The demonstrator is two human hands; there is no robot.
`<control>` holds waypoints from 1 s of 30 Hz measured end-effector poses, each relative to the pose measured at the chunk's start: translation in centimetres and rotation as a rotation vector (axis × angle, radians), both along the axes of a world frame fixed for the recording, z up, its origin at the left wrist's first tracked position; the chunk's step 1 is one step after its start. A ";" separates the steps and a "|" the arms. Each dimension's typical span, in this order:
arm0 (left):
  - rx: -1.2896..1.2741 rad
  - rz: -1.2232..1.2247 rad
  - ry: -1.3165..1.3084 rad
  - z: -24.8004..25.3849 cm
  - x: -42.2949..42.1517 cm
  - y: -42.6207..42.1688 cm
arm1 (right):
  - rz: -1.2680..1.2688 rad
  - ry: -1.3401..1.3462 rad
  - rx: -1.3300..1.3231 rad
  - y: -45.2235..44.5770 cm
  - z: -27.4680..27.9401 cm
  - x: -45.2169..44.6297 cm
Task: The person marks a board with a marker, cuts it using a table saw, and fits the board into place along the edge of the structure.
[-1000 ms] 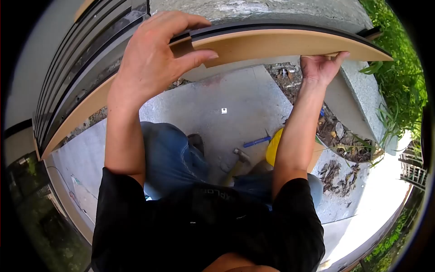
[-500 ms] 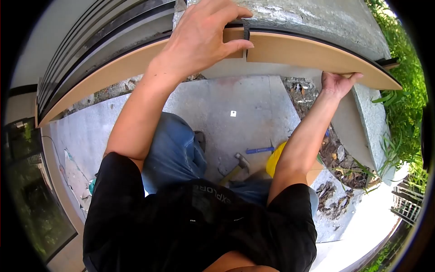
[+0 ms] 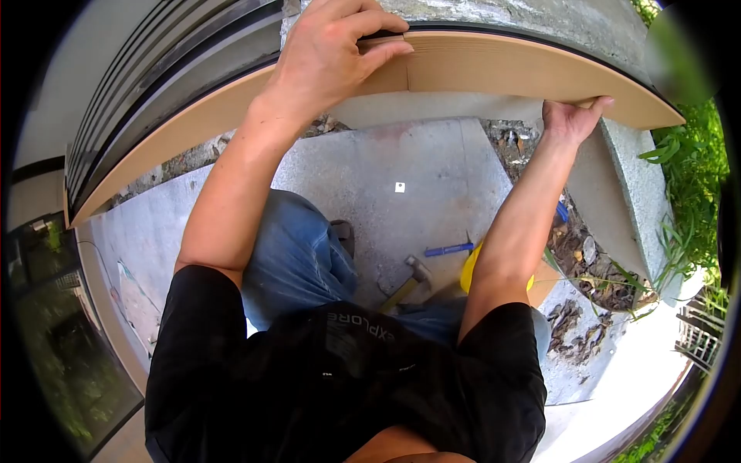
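Two wood-coloured boards with dark top edges run along the concrete ledge, meeting end to end at a thin seam. My left hand [image 3: 332,54] is at the top edge of the left board [image 3: 224,100], close to the seam, its fingers over the edge and its thumb on the front side. My right hand [image 3: 573,121] grips the lower edge of the right board [image 3: 525,69] near its far end, from below. Part of each hand's fingers is hidden behind the boards.
On the grey paved floor [image 3: 370,170] lie a hammer [image 3: 417,272], a blue tool [image 3: 449,249] and a yellow object [image 3: 468,266] partly behind my right arm. A concrete ledge [image 3: 494,14] backs the boards. Green plants [image 3: 698,177] grow at the right; dark slats [image 3: 147,85] stand at the left.
The dark gap and step between the boards have closed into a thin, nearly level seam. The right board has shifted left and up against the left one, with my hands still on the boards.
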State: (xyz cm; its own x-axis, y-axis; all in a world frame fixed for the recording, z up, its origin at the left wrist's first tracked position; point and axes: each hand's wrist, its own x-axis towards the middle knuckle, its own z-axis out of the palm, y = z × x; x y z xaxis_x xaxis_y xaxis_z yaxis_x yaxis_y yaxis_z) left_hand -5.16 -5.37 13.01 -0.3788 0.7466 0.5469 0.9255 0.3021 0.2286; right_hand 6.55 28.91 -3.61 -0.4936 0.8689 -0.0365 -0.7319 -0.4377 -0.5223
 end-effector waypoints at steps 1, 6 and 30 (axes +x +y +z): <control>0.027 -0.006 0.039 -0.4 -0.3 0.0 | -0.010 -0.002 -0.001 -0.1 0.2 0.0; 0.058 -0.025 0.073 0.0 0.2 0.9 | -0.019 -0.025 -0.029 -0.4 0.6 -0.3; -0.151 0.164 -0.068 -1.0 2.1 2.2 | -0.231 0.135 -0.035 -1.3 1.1 -0.2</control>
State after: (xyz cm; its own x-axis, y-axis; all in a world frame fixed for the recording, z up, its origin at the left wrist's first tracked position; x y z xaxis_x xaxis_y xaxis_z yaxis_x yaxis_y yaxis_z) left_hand -3.09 -3.21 11.97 -0.5336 0.7437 0.4028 0.8454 0.4824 0.2293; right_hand 6.40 27.64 -2.52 -0.2846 0.9585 -0.0155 -0.8765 -0.2667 -0.4007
